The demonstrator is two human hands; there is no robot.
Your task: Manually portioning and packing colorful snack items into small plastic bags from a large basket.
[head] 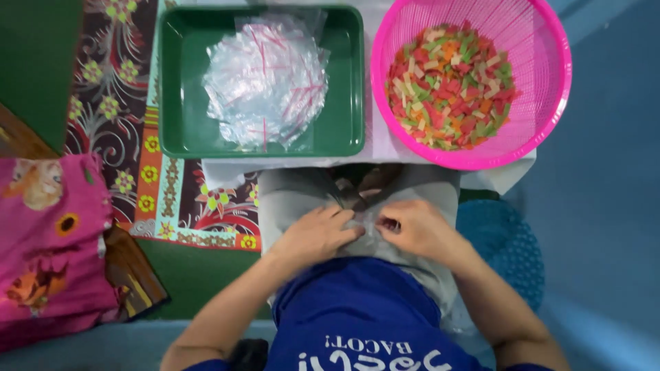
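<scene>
Tray [175,103] holding bags [265,79] left of basket [543,82] holding snack pieces [450,86], hands [368,230] together on lap nearer the person

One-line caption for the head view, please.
Both hands, left hand and right hand, pinch a clear bag on the lap, below a green tray and pink basket.

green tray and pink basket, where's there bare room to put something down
Free: the green tray floor left of the heap of clear bags, and the patterned mat left of the tray. Crowded: pink basket full of coloured pieces; both hands fill the lap.
</scene>
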